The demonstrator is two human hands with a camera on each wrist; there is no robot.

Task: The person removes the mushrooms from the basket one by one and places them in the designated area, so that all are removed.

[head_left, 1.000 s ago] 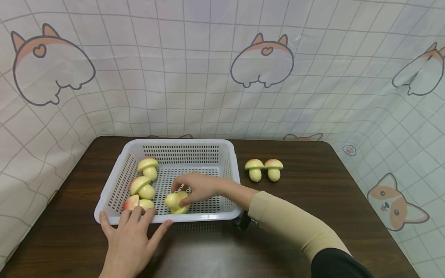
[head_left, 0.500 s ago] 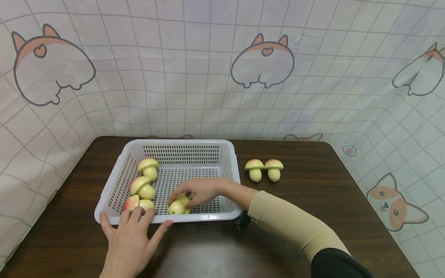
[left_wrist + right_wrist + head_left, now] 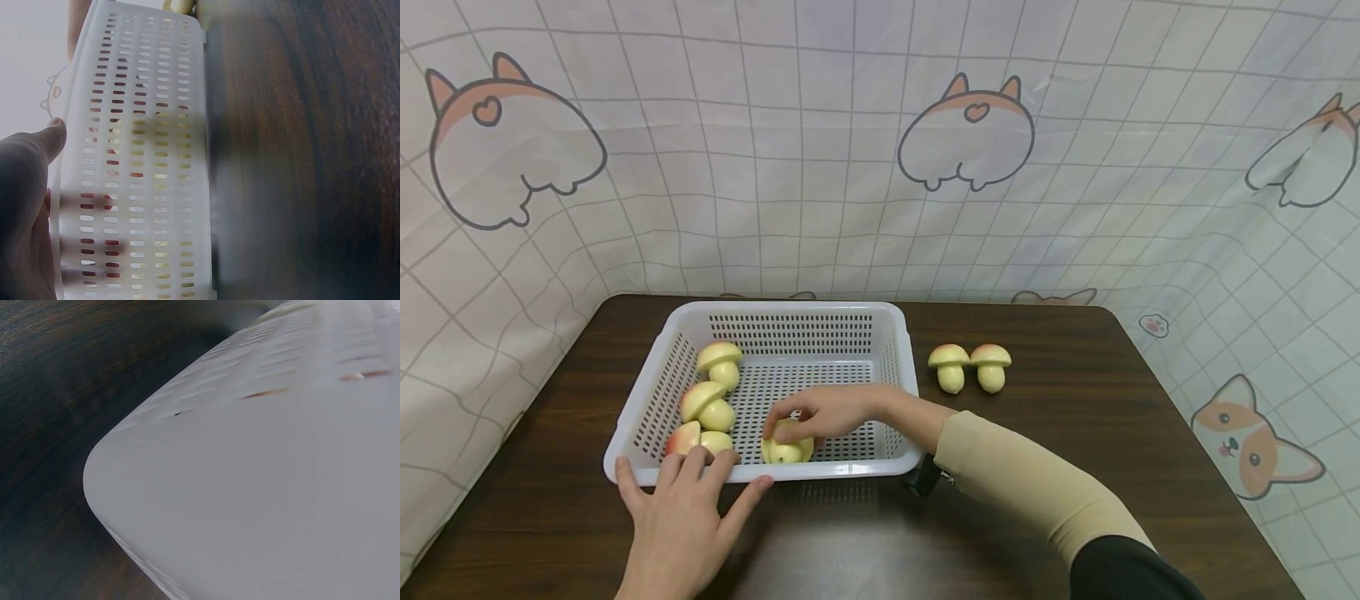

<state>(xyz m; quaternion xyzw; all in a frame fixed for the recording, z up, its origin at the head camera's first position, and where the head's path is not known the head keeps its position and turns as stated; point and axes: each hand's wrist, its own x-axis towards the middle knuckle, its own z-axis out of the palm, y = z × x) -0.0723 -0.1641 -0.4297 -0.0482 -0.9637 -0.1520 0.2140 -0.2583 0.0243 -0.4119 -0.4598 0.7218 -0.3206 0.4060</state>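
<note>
1 mushroom-shaped piece, inside the white basket, is grasped by the right hand. Since 0.5 s earlier its stem has swung from near left to face the person; cap now shows on both sides. Long axis: roughly front to back, stem emerging nearward of the grip. Leftward, the left hand rests on the rim, fingers spread.

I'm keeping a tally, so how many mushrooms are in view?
6: three mushrooms along the left side of the basket, one held in the right hand inside it, and two on the table to its right. The hand could hide more.
</note>
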